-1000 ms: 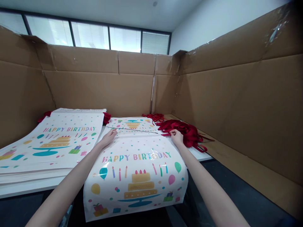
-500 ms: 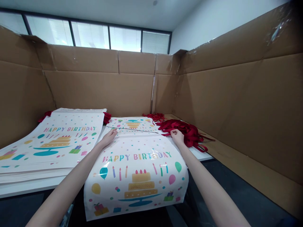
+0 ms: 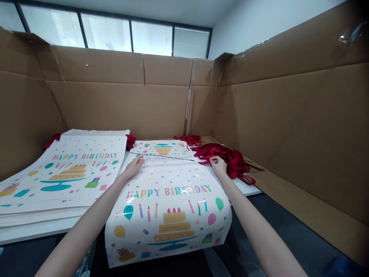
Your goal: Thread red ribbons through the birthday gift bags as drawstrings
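A glossy white "HAPPY BIRTHDAY" printed sheet (image 3: 173, 181) with a cake, balloons and candles lies before me, its near part curving down over the table edge. A thin black rod (image 3: 161, 155) lies across its upper part. My left hand (image 3: 134, 167) rests at the sheet's left edge, just below the rod's left end, fingers stretched out and lying on it. Beside the sheet's right edge, my right hand (image 3: 219, 166) has its fingers pinched together on a red ribbon (image 3: 204, 162). A heap of dark red ribbons (image 3: 230, 156) lies right behind that hand.
To the left lies a stack of matching printed sheets (image 3: 83, 146), with red ribbon bundles (image 3: 130, 141) at its far corners. A smaller red ribbon pile (image 3: 190, 140) is at the back. Cardboard walls (image 3: 121, 104) enclose the white table (image 3: 43, 233) at the back and sides.
The view has shifted slightly, moving the near sheet a little rightward in the picture. Both hands keep nearly the same places relative to the sheet and ribbons.
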`<state>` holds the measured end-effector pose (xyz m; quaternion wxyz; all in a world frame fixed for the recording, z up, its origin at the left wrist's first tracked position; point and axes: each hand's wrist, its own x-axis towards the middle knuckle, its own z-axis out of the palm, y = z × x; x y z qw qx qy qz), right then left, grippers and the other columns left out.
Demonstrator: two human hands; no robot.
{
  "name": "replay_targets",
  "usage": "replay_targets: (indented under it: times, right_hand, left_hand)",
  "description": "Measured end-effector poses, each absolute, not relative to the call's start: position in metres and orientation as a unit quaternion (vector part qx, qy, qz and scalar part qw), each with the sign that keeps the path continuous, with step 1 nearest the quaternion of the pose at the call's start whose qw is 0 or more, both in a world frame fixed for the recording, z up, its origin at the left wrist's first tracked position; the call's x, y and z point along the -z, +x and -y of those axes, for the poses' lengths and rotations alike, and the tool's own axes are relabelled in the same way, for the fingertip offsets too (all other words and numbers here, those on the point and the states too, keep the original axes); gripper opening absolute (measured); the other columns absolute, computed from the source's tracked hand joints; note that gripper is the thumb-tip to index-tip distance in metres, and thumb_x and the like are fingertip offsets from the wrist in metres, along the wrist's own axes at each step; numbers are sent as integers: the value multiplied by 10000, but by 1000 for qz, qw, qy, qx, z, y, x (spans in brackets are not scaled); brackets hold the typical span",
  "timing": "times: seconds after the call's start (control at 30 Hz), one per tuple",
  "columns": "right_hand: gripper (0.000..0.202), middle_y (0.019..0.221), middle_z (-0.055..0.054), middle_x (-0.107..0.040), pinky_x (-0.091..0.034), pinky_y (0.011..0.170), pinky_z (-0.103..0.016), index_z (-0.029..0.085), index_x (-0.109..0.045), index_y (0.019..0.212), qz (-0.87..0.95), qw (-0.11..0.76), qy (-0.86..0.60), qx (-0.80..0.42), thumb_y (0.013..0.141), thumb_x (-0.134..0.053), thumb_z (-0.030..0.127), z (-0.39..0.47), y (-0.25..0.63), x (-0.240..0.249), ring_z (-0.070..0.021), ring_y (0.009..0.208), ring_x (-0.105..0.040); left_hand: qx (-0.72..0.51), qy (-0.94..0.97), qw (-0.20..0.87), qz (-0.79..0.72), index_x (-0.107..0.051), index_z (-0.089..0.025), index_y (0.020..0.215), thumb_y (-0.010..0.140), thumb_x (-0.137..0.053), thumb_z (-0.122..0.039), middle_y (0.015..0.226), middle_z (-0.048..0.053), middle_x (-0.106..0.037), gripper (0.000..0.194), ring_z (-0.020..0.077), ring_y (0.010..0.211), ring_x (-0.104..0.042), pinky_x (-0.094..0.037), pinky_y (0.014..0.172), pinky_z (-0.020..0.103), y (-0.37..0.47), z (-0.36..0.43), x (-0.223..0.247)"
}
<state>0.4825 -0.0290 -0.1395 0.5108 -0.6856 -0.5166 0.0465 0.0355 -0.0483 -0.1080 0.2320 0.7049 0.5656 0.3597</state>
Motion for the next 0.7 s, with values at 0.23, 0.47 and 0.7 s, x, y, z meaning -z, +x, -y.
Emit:
replay_targets:
  times: [0.23,0.47,0.7]
  right_hand:
    - [185,665,-51,-650,-427,663,-288,169,-625,743,504,516,-690,-63,675,-535,316,29,482,138,-192,652,-594]
    - [228,651,-49,-644,-430,647,-289,168,-619,740,503,523,-683,-81,650,-542,363,34,479,136,-186,626,-584]
    - [336,650,-65,-652,-430,622,-306,164,-624,796,498,522,-687,-86,654,-523,451,41,479,136,-210,621,-598]
  left_hand:
    - [-371,693,260,-560,-463,-218,1287,870,-372,-536,1318,69,-515,532,246,1209,-470,-331,1020,368,37,50,105]
    - [-364,698,249,-565,-468,-209,1278,887,-367,-505,1283,75,-536,500,238,1173,-496,-345,1008,358,40,55,100]
    - [-387,676,266,-568,-456,-220,1284,890,-384,-487,1228,72,-562,481,209,1136,-518,-363,989,342,43,56,104]
